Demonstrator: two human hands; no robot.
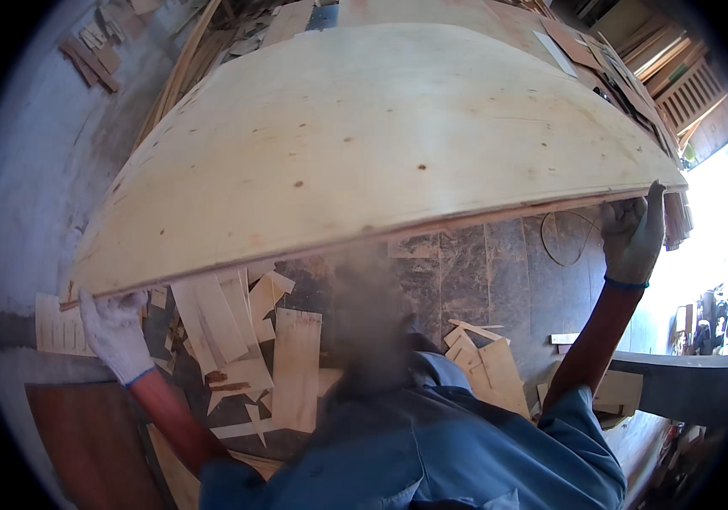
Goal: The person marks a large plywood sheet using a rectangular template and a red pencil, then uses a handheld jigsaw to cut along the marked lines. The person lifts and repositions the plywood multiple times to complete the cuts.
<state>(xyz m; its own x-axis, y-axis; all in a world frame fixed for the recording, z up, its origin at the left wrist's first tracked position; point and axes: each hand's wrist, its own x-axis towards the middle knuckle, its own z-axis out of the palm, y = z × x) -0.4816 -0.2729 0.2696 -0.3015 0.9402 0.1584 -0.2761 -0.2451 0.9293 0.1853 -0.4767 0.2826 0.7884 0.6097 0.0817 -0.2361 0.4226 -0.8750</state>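
Note:
A large pale plywood sheet [364,144], dotted with dark knots, stretches across the view in front of me. At its near left corner my left hand [116,331], in a white glove with a blue cuff, grips the edge; the thumb lies against the rim and the other fingers are partly under the sheet. My right hand [636,229], also gloved, is closed on the near right corner, with fingers up along the edge. Both arms are spread wide.
Wood offcuts [296,365] litter the floor below the sheet, and more pieces [490,365] lie further right. A wire loop [569,240] rests on the floor. Stacked boards [636,81] stand at the far right. A wall [50,170] runs along the left, beside a brown panel [84,442].

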